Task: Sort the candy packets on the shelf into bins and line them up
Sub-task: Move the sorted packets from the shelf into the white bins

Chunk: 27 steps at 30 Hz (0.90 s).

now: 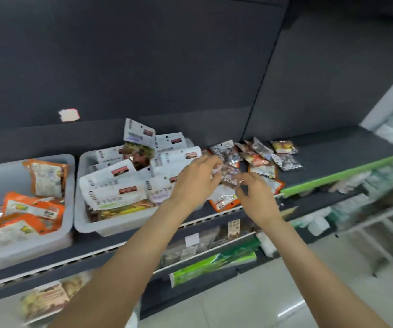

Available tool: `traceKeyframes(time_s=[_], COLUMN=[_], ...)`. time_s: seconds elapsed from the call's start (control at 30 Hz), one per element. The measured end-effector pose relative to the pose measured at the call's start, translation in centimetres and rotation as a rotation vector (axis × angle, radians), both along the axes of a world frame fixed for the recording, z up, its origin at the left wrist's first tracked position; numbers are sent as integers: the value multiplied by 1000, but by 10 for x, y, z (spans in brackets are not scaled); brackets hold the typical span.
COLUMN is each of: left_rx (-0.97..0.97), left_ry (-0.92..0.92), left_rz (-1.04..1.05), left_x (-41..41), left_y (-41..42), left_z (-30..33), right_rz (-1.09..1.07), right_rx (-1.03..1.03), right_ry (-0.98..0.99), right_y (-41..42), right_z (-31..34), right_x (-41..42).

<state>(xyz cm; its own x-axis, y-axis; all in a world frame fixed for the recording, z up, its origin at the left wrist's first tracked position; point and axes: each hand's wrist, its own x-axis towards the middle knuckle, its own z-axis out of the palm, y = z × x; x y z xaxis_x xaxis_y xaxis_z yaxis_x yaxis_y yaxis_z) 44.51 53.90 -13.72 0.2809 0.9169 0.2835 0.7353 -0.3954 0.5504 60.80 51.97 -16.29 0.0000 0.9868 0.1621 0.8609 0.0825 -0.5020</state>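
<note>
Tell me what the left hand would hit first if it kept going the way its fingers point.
The left hand points up and right, so it would likely first meet the dark candy packet in the loose pile on the shelf. Depth is unclear.

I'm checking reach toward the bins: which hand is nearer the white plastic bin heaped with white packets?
Left. The left hand hovers at the right edge of the white plastic bin; the right hand is farther right, over loose packets.
</note>
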Motion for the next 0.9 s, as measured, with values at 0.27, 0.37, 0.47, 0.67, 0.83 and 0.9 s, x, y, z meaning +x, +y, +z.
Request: traceKeyframes(time_s=[0.27, 0.37, 0.47, 0.67, 0.83, 0.9], left_rx=[-224, -326, -365, -460, -490, -465], left_ry=[11, 41, 153, 308, 409, 348], left_rz=[10, -17, -9, 236, 313, 353], left_x=[127, 152, 166, 171, 168, 169], left_y=[54, 86, 120, 160, 171, 171], left_z=[-59, -76, -96, -142, -160, -160], right_rz=[-95, -92, -54, 57, 100, 113], right_rx=[-125, -166, -214, -336, -347, -364], right_ry=[-45, -65, -73, -36, -37, -7], right_y=[44, 78, 116, 191, 239, 256], right_z=[-36, -52, -68, -100, -126, -134], right_x=[149, 173, 186, 205, 217, 220])
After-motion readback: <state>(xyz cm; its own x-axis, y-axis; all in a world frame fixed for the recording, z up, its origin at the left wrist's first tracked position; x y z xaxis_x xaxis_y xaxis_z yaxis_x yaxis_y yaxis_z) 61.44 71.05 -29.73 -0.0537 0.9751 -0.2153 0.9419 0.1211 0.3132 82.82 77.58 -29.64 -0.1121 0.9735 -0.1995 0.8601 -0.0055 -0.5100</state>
